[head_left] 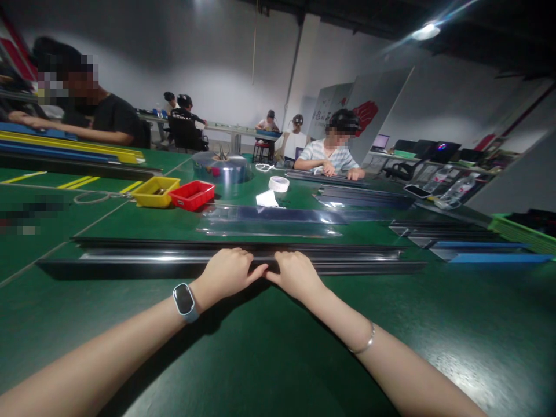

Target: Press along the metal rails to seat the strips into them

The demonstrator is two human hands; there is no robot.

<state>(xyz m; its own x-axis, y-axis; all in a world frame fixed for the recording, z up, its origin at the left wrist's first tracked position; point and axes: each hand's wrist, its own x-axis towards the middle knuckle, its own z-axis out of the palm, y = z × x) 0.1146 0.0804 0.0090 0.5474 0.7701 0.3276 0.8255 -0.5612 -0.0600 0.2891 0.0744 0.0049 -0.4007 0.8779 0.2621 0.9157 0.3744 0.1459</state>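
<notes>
Yellow tray (145, 198) and red tray (194, 201) sit side by side at far left of the work spot, off the long black profile (125, 270), so small parts stay reachable without crowding it. Profile lies lengthwise across the green table (269, 353), right in front of the wearer, open channel up, probably so its inside can be got at. Left hand (223, 275) closed over it near the middle, fingers on top, thumb on the near edge; right hand (297, 275) mirrors that, gripping the same profile just beside, thumb tips meeting. Paired grip likely steadies it at the centre. Clear strips (278, 216) lie flat beyond, parallel to it; blue-edged profiles (499, 258) are set off to the right. Hard to see: yellow tray's contents are too small to name, the profile's middle is covered by the hands, fingertips are out of sight behind its edge, and the green basket (521, 233) is cut off at right. Something thin may line the channel, but glare blurs it.
</notes>
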